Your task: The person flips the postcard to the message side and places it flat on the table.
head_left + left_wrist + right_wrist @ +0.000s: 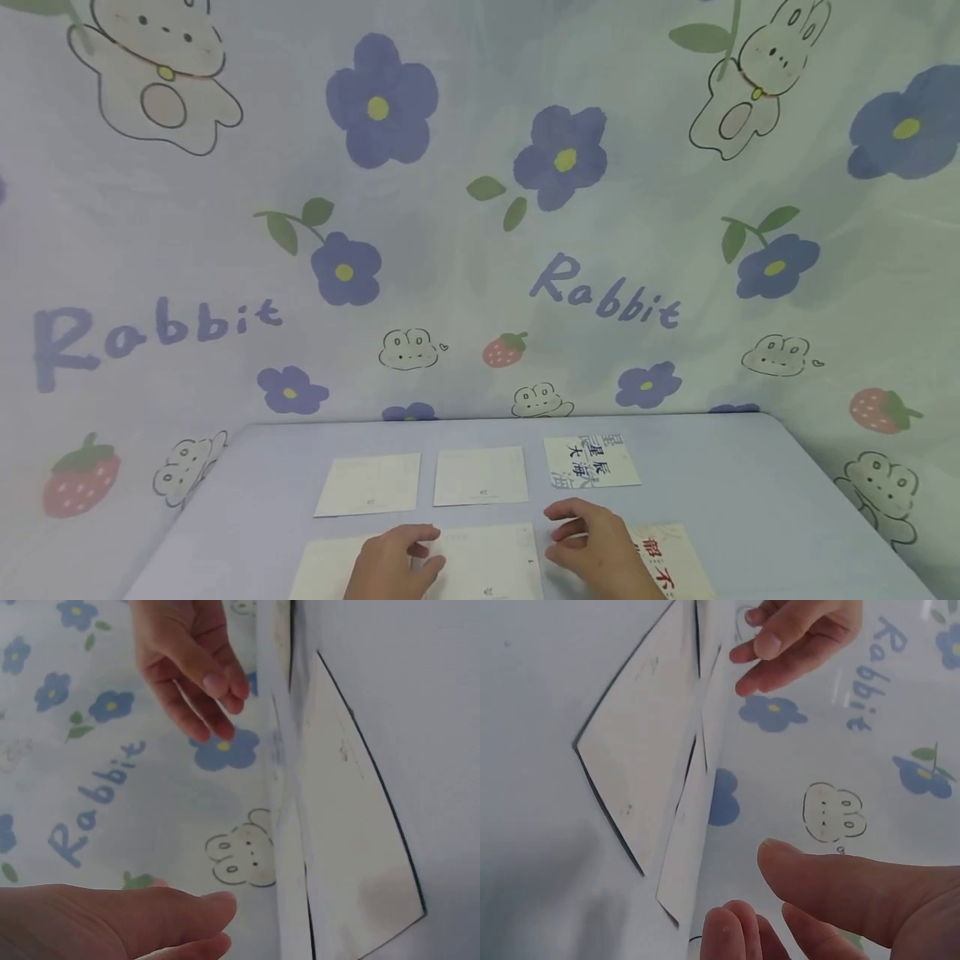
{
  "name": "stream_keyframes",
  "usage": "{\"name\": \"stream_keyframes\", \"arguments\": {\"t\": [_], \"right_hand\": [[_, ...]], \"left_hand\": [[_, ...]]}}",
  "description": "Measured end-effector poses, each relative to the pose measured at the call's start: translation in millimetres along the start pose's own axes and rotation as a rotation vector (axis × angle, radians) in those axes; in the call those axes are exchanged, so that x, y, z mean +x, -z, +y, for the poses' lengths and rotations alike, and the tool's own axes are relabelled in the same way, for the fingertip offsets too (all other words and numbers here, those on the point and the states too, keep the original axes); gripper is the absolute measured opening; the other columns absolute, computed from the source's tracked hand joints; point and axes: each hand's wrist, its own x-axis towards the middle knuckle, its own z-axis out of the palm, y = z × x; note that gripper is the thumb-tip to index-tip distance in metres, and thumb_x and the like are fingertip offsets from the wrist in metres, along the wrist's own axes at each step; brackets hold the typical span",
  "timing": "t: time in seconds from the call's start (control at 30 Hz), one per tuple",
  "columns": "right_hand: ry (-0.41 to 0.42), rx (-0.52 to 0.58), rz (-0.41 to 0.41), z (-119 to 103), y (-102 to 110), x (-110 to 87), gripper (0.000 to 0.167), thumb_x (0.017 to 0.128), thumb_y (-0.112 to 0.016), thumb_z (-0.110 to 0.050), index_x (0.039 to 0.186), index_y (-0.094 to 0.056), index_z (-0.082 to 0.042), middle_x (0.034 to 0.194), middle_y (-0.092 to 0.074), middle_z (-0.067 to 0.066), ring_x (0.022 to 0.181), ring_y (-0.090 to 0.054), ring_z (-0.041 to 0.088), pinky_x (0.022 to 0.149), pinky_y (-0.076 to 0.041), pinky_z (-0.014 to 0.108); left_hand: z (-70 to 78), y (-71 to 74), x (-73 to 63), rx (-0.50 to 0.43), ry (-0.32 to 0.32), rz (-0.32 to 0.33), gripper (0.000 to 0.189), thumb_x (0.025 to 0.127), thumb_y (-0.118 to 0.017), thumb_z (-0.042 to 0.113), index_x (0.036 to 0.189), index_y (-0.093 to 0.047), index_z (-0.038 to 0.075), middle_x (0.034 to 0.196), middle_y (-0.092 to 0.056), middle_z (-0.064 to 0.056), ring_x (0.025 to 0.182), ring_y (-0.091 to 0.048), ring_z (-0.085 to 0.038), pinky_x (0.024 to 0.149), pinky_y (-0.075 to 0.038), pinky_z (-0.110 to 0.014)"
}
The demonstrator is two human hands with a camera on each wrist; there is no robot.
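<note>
Both hands hover over the front row of cards with nothing in their fingers. My left hand (393,565) is at the left edge of the front middle card (491,562), fingers loosely bent and thumb apart. It partly covers the front left card (318,567). My right hand (597,550) is beside the same middle card's right edge, overlapping a card with red characters (678,560). In the left wrist view, the left thumb and fingers (150,922) show a gap above a pale card (352,825). The right wrist view shows the right hand's (855,900) thumb apart from its fingers.
Behind the hands lie two plain cream cards (369,483) and a card with dark blue characters (592,462). All rest flat on a pale table (712,467). A curtain (465,275) printed with flowers and rabbits hangs behind the table.
</note>
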Motion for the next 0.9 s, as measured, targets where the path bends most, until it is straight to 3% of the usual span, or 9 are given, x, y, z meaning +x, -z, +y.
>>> {"name": "stream_keyframes", "arguments": {"t": [0.1, 0.27, 0.43, 0.6, 0.9], "right_hand": [[0.029, 0.011, 0.018, -3.3, 6.2, 1.5, 0.040, 0.078, -0.083, -0.006, 0.116, -0.068, -0.003, 0.098, -0.069, 0.004, 0.085, -0.065, 0.017, 0.075, -0.058, 0.033], [0.134, 0.012, 0.057, -6.7, 15.6, 4.3, 0.041, 0.077, -0.083, -0.004, 0.115, -0.068, 0.000, 0.107, -0.070, 0.011, 0.085, -0.068, 0.017, 0.073, -0.058, 0.026], [0.145, -0.002, 0.120, -9.1, 21.8, 8.5, 0.041, 0.076, -0.084, -0.003, 0.114, -0.069, -0.001, 0.109, -0.070, 0.013, 0.084, -0.070, 0.017, 0.073, -0.058, 0.026], [0.140, -0.026, 0.193, -14.0, 25.7, 15.2, 0.041, 0.075, -0.084, -0.001, 0.113, -0.070, -0.003, 0.109, -0.070, 0.012, 0.087, -0.070, 0.017, 0.075, -0.059, 0.027], [0.108, -0.044, 0.281, -14.2, 34.9, 30.1, 0.036, 0.079, -0.083, -0.002, 0.112, -0.070, -0.005, 0.111, -0.071, 0.009, 0.095, -0.069, 0.020, 0.081, -0.059, 0.035]], "left_hand": [[5.1, 1.4, 2.6, -0.017, -0.031, 0.057, 0.025, 0.081, -0.083, 0.022, 0.102, -0.077, 0.010, 0.090, -0.074, 0.002, 0.078, -0.068, -0.016, 0.073, -0.057, -0.044], [17.6, 4.4, 8.9, -0.052, -0.005, 0.117, 0.023, 0.083, -0.080, 0.023, 0.104, -0.077, 0.014, 0.091, -0.073, 0.003, 0.082, -0.067, -0.017, 0.071, -0.055, -0.040], [26.6, 5.8, 16.9, -0.073, -0.006, 0.136, 0.021, 0.085, -0.079, 0.023, 0.104, -0.077, 0.015, 0.086, -0.071, 0.007, 0.066, -0.057, -0.006, 0.062, -0.048, -0.028], [36.4, 8.0, 23.2, -0.130, -0.010, 0.121, 0.023, 0.086, -0.077, 0.023, 0.107, -0.076, 0.014, 0.085, -0.070, 0.006, 0.060, -0.051, -0.003, 0.060, -0.045, -0.025], [45.2, 5.3, 42.2, -0.279, -0.011, 0.075, 0.027, 0.089, -0.075, 0.026, 0.113, -0.074, 0.014, 0.099, -0.074, 0.002, 0.079, -0.064, -0.010, 0.065, -0.050, -0.030]]}}
